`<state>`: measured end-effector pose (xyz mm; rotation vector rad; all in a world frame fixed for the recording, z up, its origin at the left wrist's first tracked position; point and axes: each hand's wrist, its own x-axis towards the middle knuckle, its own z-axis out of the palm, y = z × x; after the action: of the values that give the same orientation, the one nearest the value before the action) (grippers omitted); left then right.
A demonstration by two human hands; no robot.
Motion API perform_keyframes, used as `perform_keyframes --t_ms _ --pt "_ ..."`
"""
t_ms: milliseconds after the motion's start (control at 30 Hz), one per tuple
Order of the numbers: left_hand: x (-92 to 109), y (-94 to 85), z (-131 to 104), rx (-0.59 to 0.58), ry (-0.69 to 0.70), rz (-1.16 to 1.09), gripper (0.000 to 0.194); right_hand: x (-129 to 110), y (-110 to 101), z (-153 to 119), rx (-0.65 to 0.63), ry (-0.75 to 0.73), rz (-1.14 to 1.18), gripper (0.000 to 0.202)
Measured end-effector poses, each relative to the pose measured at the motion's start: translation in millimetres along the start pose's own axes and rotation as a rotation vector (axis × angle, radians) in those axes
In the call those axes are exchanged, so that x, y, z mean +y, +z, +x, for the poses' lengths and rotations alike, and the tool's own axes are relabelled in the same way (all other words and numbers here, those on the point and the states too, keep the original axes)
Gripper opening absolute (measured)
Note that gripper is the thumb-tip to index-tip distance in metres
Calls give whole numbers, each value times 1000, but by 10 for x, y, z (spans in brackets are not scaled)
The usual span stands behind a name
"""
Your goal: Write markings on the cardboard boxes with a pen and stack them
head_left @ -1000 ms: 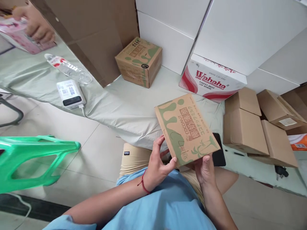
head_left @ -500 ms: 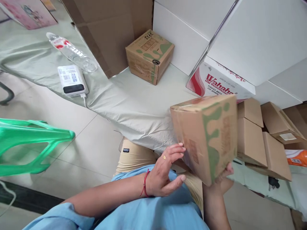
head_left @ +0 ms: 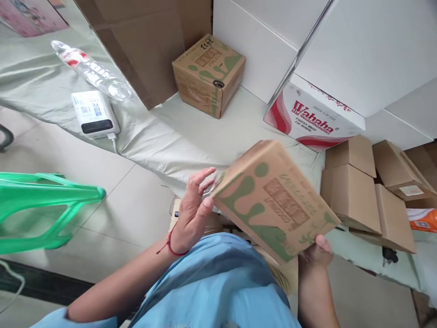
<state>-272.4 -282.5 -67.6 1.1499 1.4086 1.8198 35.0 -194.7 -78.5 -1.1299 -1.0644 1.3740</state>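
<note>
A cardboard box [head_left: 273, 200] with green splash shapes and brown print is tilted in front of my body. My right hand [head_left: 317, 250] grips its lower right corner; the thumb shows on the printed face and the other fingers are mostly hidden. At the box's left corner, my left hand [head_left: 194, 205] has its fingers apart; I cannot tell whether the thumb touches the cardboard. A red string bracelet circles that wrist. Beyond, a similar cardboard box [head_left: 208, 75] with handwriting on top rests on the cloth-covered surface [head_left: 153, 141].
A white and red Wahaha carton [head_left: 314, 118] stands against white panels. Several plain brown boxes [head_left: 355, 196] are stacked at the right. At the left lie a clear plastic bottle [head_left: 92, 70], a white power bank [head_left: 94, 114] with a cable, and a green stool [head_left: 51, 200].
The held box has turned, bringing its printed face round toward me and its left end further left. My left hand has moved left and up beside its corner.
</note>
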Motion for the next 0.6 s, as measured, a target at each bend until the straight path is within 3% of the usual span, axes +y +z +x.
perform_keyframes --t_ms 100,233,400,500,600 --pt "70 -75 127 -122 -36 121 54 -106 101 157 -179 -68 -52 108" --pt "49 -165 194 -134 -112 106 54 -271 193 255 -288 -206 -194 120" --pt "-38 -235 219 -72 -296 -149 60 -428 255 280 -380 -419 -500 138" --pt "-21 -214 302 17 -389 -265 71 -472 332 287 -462 -483 -644 149" --pt "-11 -177 406 126 -436 -309 70 -530 499 272 -496 -540 -719 159"
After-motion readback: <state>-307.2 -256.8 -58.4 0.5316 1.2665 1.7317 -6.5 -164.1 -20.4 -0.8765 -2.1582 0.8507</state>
